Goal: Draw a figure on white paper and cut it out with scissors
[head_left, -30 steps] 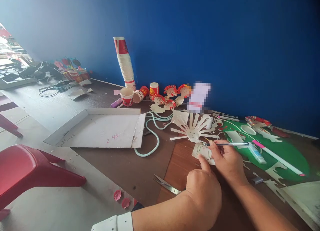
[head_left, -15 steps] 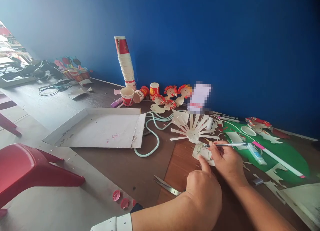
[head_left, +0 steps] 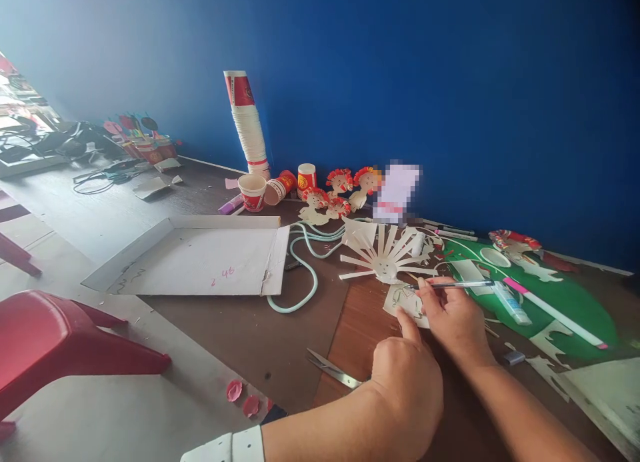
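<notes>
My right hand (head_left: 457,322) is closed round a ballpoint pen (head_left: 463,285), whose tip is at the upper part of a small piece of cream paper (head_left: 400,300). Dark curved lines are drawn on that paper. With its index finger stretched out, my left hand (head_left: 407,375) presses the paper's near side against the table. The other left fingers are curled in, and the thumb is hidden. Just beyond lies a paper cut-out with fanned strips and a drawn face (head_left: 385,269). Partly open scissors (head_left: 333,369) lie left of my left hand, their handles hidden behind it.
A shallow white box lid (head_left: 220,255) lies to the left. Behind stand stacked paper cups (head_left: 250,135) and red-fringed cut-outs (head_left: 315,199). A green sheet (head_left: 583,309) on the right carries a pink-capped marker (head_left: 555,312) and a tube (head_left: 513,303). A red stool (head_left: 40,342) stands at left.
The view has shifted very slightly. Both hands stay almost where they were, with the pen tip still at the paper.
</notes>
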`<state>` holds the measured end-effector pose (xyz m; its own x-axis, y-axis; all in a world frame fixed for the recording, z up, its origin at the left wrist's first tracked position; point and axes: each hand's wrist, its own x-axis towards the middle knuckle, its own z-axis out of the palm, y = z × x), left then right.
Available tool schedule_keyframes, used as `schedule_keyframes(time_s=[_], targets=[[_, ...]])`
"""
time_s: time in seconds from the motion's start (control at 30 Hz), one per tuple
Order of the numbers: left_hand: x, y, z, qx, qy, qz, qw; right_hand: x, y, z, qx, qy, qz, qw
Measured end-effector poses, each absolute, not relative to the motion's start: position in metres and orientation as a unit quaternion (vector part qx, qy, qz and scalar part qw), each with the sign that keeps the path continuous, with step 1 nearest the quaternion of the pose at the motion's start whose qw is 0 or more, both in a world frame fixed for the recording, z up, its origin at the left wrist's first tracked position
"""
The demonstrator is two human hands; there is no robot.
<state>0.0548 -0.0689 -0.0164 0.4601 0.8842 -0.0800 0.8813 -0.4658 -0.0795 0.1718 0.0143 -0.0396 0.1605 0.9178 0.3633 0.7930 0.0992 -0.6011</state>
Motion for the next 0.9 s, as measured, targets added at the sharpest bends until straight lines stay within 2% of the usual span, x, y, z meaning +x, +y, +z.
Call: schedule_keyframes(time_s=[0.9], targets=[[0.0543, -0.0689, -0.0158, -0.857, -0.512, 0.057, 0.002, 0.1730, 0.0167, -0.0408, -0.659, -0.647, 0.060, 0.379]])
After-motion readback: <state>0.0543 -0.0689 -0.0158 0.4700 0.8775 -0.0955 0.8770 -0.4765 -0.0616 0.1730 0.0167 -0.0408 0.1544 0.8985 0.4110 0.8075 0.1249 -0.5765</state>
